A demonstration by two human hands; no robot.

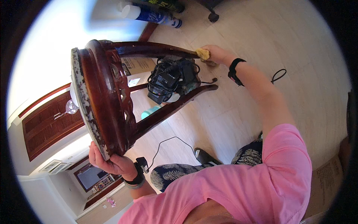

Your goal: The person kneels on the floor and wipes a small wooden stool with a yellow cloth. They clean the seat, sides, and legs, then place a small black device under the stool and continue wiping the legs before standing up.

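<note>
A dark red wooden stool (109, 95) with curved legs and a carved apron is tilted before me, its stone-like seat slab facing left. My left hand (112, 162) grips the lower edge of the seat, fingers on the slab and thumb by the wooden rim. At the far end of the upper leg, my right hand (215, 54) holds a yellow cloth or sponge (203, 54) against the foot. Black devices with bundled cables (167, 78) show between the legs. Both wrists wear black straps.
A blue spray can with a white cap (156, 17) is near the top. Cardboard (138, 65) shows behind the stool, and a turquoise round object (151, 112) lies beyond the lower leg. A caster (213, 17) stands on the floor at the top. Another cardboard box (324, 184) is at lower right.
</note>
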